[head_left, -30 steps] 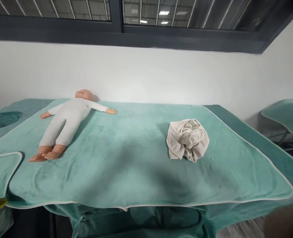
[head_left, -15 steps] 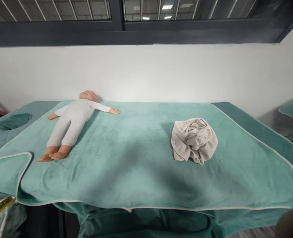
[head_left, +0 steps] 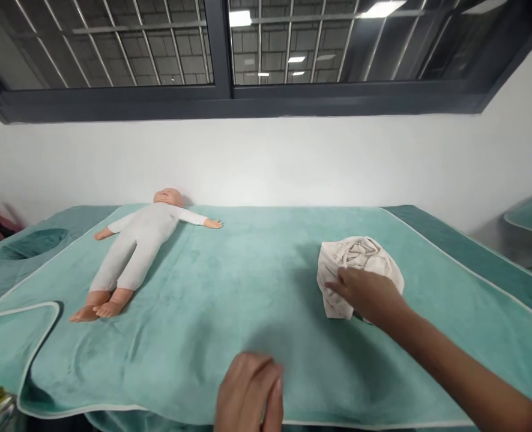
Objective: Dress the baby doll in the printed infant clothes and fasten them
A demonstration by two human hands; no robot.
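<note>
A crumpled beige cloth lies in a loose bundle on the right half of the green-covered bed. My right hand reaches in from the lower right, its fingers closed on the cloth's near side; the fingertips are partly hidden. Low in the middle, my left hand hovers over the near edge of the green cover. Its fingers are loosely bent with a gap beside the thumb, and nothing shows in it. A baby doll in a white suit lies on its back at the left, away from both hands.
Behind the bed rises a white wall with a dark window frame above it. A round dent marks the cover at the far left. Something green and padded stands beyond the right end.
Both hands have come into view, the right one onto the beige cloth and the left one low in the middle. My view has tilted up a little. The doll stays put.
</note>
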